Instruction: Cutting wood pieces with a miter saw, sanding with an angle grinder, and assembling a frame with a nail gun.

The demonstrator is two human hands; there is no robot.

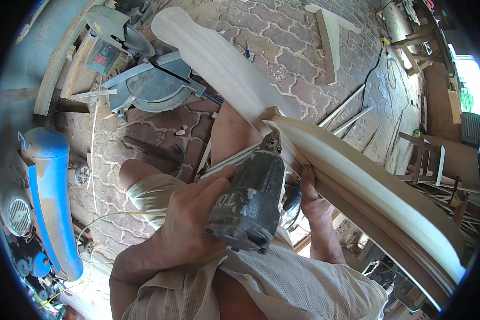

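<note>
My left hand (189, 213) is wrapped round a worn dark pneumatic nail gun (250, 192). The gun's nose lies against or just above the joint between two pale wooden pieces; exact contact is hard to tell. One piece is a shaped board (218, 61) with a rounded end, reaching to the far left. The other is a long curved wooden rail (368, 165) running down to the right, with stepped edges. Beneath the rail, near that joint, my right hand (316, 202) grips its side edge, thumb pressed on the wood.
A mitre saw (157, 85) with its round blade stands on the floor at the far left. Nearer on that side is a blue compressor tank (48, 197) with a thin hose. Another shaped wooden piece (328, 45) and narrow strips (346, 109) lie on the paved floor (272, 32).
</note>
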